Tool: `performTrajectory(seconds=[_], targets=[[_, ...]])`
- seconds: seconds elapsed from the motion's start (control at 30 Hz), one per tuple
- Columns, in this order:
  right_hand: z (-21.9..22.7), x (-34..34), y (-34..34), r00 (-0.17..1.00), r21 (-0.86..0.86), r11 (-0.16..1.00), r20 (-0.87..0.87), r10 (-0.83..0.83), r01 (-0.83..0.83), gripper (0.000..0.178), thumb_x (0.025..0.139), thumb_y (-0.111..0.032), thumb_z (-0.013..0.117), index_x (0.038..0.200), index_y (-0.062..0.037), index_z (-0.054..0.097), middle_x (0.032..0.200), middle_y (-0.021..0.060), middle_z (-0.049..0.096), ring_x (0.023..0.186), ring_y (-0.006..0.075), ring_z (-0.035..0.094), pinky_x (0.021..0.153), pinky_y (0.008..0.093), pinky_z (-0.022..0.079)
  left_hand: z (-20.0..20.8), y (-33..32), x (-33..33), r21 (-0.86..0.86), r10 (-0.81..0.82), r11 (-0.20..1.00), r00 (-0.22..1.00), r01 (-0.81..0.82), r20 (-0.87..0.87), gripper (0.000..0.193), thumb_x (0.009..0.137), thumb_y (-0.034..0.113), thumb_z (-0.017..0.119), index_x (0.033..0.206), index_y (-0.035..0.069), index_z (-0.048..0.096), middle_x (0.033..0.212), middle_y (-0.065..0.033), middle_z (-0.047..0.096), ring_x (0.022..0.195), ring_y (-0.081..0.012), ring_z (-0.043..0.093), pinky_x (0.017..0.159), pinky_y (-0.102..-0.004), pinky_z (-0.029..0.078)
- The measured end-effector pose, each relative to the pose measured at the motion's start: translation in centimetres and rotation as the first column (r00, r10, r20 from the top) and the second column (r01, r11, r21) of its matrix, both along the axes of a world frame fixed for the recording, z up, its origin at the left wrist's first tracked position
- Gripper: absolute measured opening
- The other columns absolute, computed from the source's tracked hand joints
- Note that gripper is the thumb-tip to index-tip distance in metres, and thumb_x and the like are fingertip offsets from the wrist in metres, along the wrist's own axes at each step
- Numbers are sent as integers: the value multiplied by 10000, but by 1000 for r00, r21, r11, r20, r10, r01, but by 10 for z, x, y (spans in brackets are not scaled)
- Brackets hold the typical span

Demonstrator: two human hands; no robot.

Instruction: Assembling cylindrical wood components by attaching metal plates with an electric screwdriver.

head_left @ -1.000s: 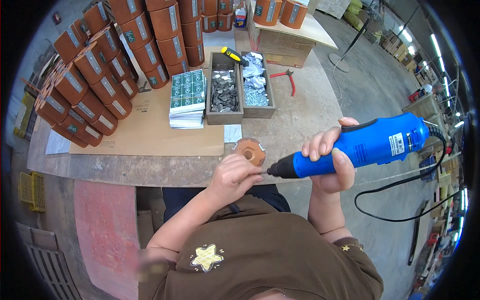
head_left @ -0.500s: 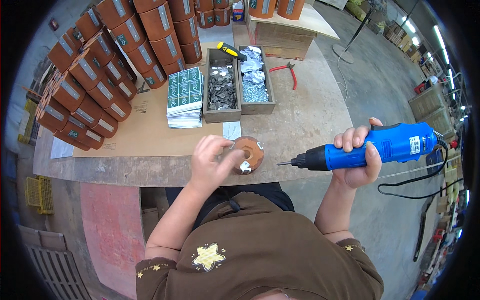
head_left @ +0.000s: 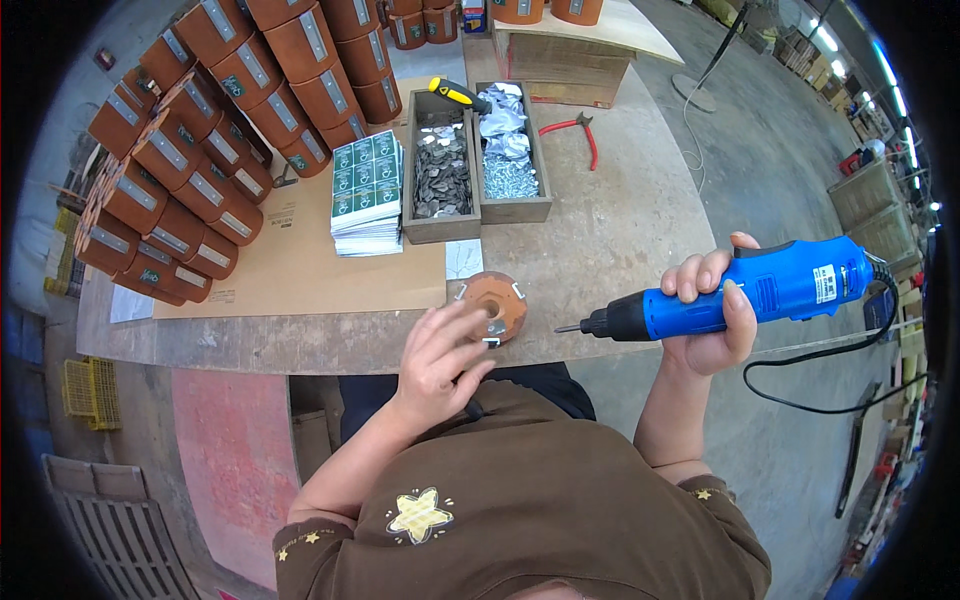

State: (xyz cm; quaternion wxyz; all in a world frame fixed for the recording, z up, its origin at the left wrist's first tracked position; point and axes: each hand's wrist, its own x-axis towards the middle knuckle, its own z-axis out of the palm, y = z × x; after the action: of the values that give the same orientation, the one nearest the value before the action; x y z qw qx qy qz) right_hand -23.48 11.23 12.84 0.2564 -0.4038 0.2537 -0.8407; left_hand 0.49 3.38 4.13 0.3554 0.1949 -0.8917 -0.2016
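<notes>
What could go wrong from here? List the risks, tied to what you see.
1. The round brown piece lies near the table edge, and the left hand rests over it with fingers spread; a nudge might tip it off.
2. The blue power screwdriver in the right hand points its bit toward the left hand, so a slip could jab a finger.
3. Its black cord hangs loose and could snag.

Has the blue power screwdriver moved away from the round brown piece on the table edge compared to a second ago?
Yes. The blue power screwdriver, in the right hand, has pulled to the right: its tip was at the round brown piece and now shows bare table between them.
</notes>
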Motion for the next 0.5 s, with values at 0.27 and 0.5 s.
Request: performTrajectory(seconds=[0.27,0.5], targets=[[-3,1,-2,1000,18,1000,15,20,-20,482,757,-158,471,1187,-5,317,739,66,480,633,165,487,609,341,437,11,-7,-31,58,225,974,968,-220,-106,370,607,182,732,898,16,574,1066,-154,535,1000,-324,500,840,-399,391],[-5,-2,0,1000,33,999,2,-12,12,483,754,-159,480,1182,-10,313,734,68,477,629,164,488,604,340,439,1,-1,-49,-75,264,964,941,-254,210,597,497,295,784,941,31,486,1150,-196,418,1083,-359,397,885,-484,321]])
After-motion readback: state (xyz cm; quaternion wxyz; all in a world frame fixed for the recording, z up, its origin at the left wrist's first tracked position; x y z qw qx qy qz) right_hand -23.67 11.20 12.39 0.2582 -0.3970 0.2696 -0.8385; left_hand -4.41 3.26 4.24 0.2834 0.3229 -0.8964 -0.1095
